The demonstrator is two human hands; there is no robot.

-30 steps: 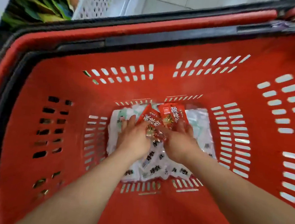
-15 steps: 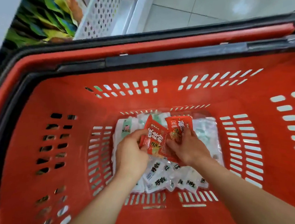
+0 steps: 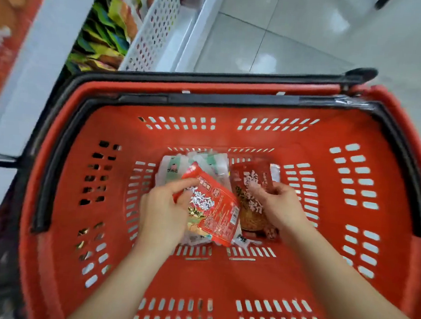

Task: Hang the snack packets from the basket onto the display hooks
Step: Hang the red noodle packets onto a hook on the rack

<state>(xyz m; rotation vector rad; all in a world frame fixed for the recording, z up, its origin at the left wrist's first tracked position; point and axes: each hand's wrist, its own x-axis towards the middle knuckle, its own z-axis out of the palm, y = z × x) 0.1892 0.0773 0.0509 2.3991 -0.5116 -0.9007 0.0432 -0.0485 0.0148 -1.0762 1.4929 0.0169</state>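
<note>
L hand (image 3: 164, 213) curls round red packet (image 3: 215, 210), long axis 11-to-5. R hand (image 3: 280, 208) pinches 2nd red packet (image 3: 250, 183) just beside, both low in basket (image 3: 219, 277). Display rack (image 3: 155, 24) lies 11 o'clock; L hand nearer.

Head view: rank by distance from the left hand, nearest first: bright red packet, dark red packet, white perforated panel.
1. bright red packet: gripped in the left hand.
2. dark red packet: just right, in the right hand.
3. white perforated panel: beyond the basket, far left.
</note>
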